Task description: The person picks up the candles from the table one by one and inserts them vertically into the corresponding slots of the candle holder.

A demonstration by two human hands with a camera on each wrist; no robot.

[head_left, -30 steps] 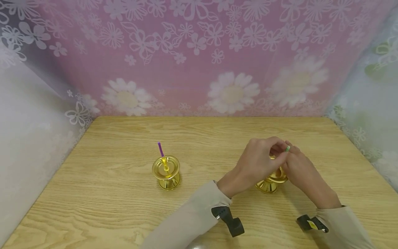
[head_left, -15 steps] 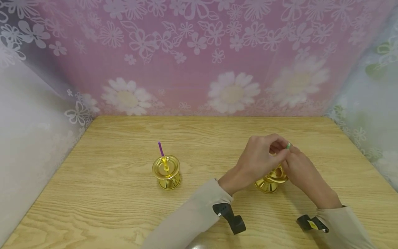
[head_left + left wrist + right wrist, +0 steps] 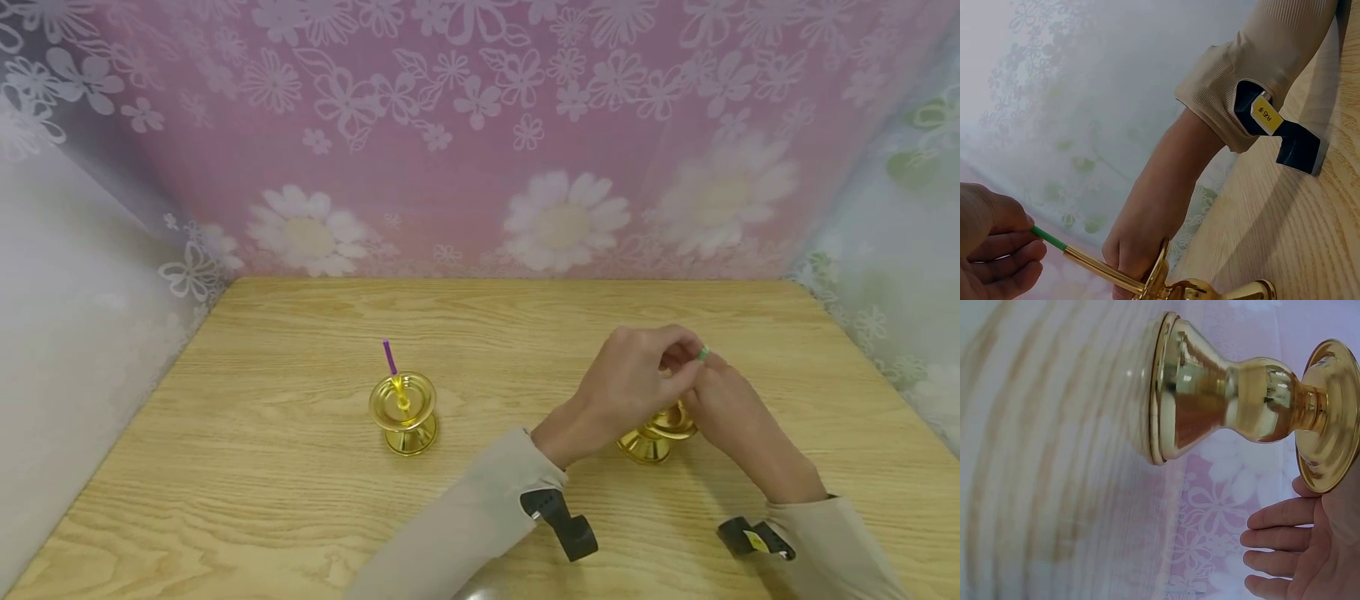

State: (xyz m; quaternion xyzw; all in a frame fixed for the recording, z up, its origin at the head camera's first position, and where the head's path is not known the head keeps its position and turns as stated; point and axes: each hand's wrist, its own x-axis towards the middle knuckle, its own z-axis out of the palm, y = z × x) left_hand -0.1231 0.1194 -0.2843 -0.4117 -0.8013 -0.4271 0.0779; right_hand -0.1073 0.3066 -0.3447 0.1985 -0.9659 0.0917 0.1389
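Thumb and fingers of the left hand (image 3: pixel 626 375) pinch the top of a thin green candle (image 3: pixel 1049 238). Its lower end runs into a slim gold tube (image 3: pixel 1100 265) on the right-hand gold candlestick (image 3: pixel 1260 394). Seen from the head, both hands cover most of that candlestick's top. The right hand (image 3: pixel 738 417) is close against its dish (image 3: pixel 1329 419). In the right wrist view this hand's fingers (image 3: pixel 1279 537) are straight beside and below the rim, and the thumb is mostly hidden. A second gold candlestick (image 3: pixel 410 437) on the left bears a purple candle (image 3: pixel 389 357), leaning slightly.
Both candlesticks stand on a wood-grain table (image 3: pixel 300 517). A pink flowered backdrop (image 3: pixel 450 167) rises behind its far edge, with pale panels at both sides. Black wrist devices (image 3: pixel 558 525) hang under the sleeves. A shiny round thing (image 3: pixel 480 593) barely shows at the bottom edge.
The left hand has shifted slightly to the right with the green candle's top, which leans a little further right. The right hand stays nearly in place. The left candlestick still stands where it was.
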